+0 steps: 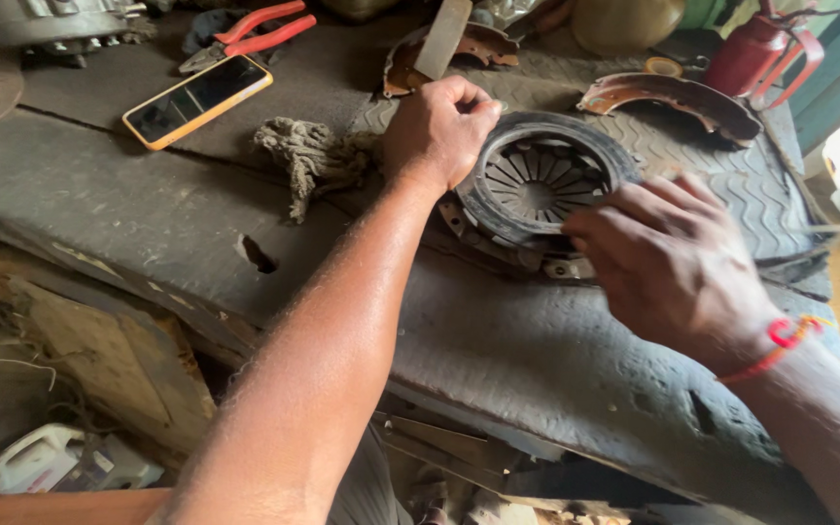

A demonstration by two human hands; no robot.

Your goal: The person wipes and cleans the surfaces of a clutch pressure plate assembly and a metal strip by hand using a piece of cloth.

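Note:
A round dark metal clutch pressure plate (pixel 537 180) with radial spring fingers lies tilted on a ribbed rubber mat (pixel 721 175) on the workbench. My left hand (pixel 437 131) grips its upper left rim with the fingers curled over the edge. My right hand (pixel 668 262) rests on its lower right rim, fingers bent against the edge; a red thread band sits on that wrist. A frayed grey rag (pixel 308 156) lies just left of my left hand.
A phone in an orange case (pixel 196 100) and red-handled pliers (pixel 250 34) lie at the back left. Rusty brake shoes (pixel 673 97), a metal file (pixel 442 39) and a red oil can (pixel 755 49) sit behind. The worn bench top (pixel 148 214) has a hole (pixel 257 255).

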